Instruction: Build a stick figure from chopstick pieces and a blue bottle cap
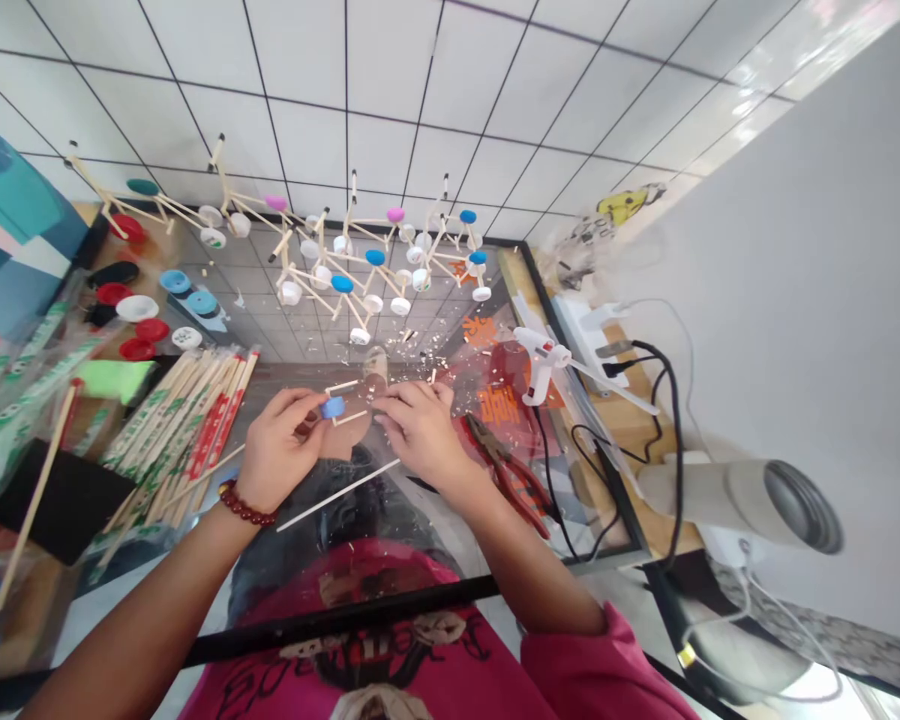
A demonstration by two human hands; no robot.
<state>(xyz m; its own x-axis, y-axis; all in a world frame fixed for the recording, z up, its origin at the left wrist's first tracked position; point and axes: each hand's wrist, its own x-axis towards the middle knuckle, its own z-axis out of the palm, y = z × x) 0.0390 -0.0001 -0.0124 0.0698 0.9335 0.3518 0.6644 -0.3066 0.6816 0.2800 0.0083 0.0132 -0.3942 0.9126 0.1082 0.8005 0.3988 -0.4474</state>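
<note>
My left hand [289, 440], with a beaded bracelet at the wrist, pinches a small blue cap [333, 407] between thumb and fingertips. Short pale wooden sticks [351, 418] extend from beside the cap toward the right. My right hand [424, 430] is closed at the far end of these sticks, its fingertips bunched together; what they grip is too small to make out. Just beyond the fingers is a small clear, roundish object [375, 368]. A long thin stick [337, 495] lies on the glass tabletop below both hands.
Several stick-and-cap models [375, 258] stand along the back. Wrapped chopsticks [187, 430] and loose caps [136, 308] lie left. To the right are red-handled pliers [506, 475], a white glue gun [544, 362] with its cord, and a white cylindrical device [742, 505]. Small scraps [420, 345] litter the glass.
</note>
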